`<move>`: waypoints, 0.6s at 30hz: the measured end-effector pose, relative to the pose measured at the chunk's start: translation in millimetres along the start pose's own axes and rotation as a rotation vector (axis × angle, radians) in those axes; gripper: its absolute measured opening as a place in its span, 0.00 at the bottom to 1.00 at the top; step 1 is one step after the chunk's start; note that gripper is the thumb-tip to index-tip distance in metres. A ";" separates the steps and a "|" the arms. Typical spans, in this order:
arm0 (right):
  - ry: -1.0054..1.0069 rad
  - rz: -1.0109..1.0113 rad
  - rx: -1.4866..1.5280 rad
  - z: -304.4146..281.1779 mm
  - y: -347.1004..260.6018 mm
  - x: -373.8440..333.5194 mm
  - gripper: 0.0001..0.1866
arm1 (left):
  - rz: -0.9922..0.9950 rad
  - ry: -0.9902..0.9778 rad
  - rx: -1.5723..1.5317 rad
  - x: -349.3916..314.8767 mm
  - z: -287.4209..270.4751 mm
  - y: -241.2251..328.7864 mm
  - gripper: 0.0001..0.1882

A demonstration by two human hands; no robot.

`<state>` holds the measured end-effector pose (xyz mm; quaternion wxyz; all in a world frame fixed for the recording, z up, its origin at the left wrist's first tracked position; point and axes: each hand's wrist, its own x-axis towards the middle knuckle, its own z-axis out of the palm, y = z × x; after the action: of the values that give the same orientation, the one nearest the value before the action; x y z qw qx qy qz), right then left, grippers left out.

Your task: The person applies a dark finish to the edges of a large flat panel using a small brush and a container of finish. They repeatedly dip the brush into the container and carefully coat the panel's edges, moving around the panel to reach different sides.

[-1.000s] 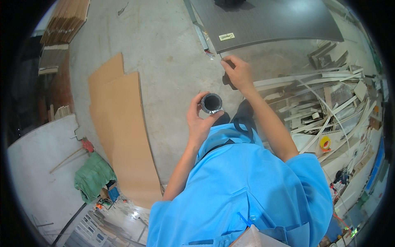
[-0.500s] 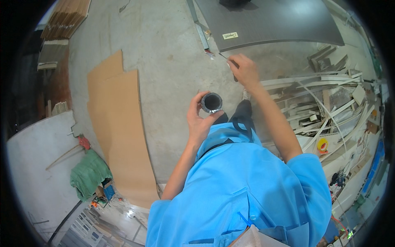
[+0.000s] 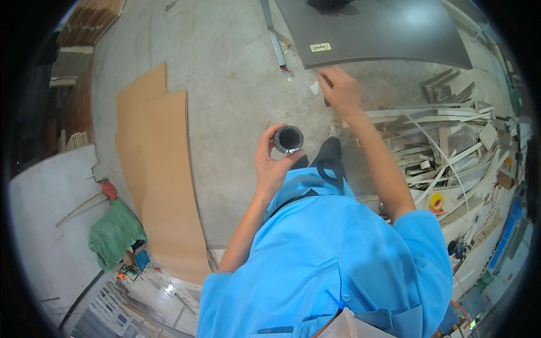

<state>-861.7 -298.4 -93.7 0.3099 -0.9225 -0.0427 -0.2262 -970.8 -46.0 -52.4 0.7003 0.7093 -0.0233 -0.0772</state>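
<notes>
The right hand (image 3: 342,93) has its fingers closed on a slim dark-handled tool (image 3: 327,100); its tip is hard to make out, close to the front edge of the dark wood-grain panel (image 3: 389,39); a second ago the thin shaft showed by that panel's near corner, whereas the hand has now slid rightward along the edge; this suggests the work there has shifted away from the corner, though whether the tip touches the panel I cannot tell.

The left hand (image 3: 271,166) has hardly moved; its fingers curl around a dark round cup (image 3: 289,150) with a silvery side, its open mouth facing up, below and left of the right hand; so the cup seems simply kept ready within reach.

Farther out, a small white scrap (image 3: 315,88) now shows on the concrete floor (image 3: 231,101) just left of the right hand; a shoe (image 3: 334,130) shows below it; brown cardboard sheets (image 3: 163,169) lie to the left; offcut strips (image 3: 439,152) are heaped to the right.
</notes>
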 end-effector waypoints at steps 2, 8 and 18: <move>0.002 -0.011 0.006 -4.1 -4.8 2.1 0.04 | 0.009 -0.004 0.009 -0.1 -0.5 -0.5 0.36; -0.027 -0.016 -0.007 -2.8 -6.7 2.8 0.04 | 0.026 0.000 0.020 -0.1 -1.1 -0.6 0.35; -0.026 -0.047 -0.081 3.4 5.4 4.8 0.04 | -0.014 -0.018 0.017 -2.7 -3.3 1.3 0.38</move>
<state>-854.8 -301.0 -96.9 0.2663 -0.9359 -0.0593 -0.2229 -972.9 -42.3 -50.9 0.6934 0.7147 -0.0255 -0.0882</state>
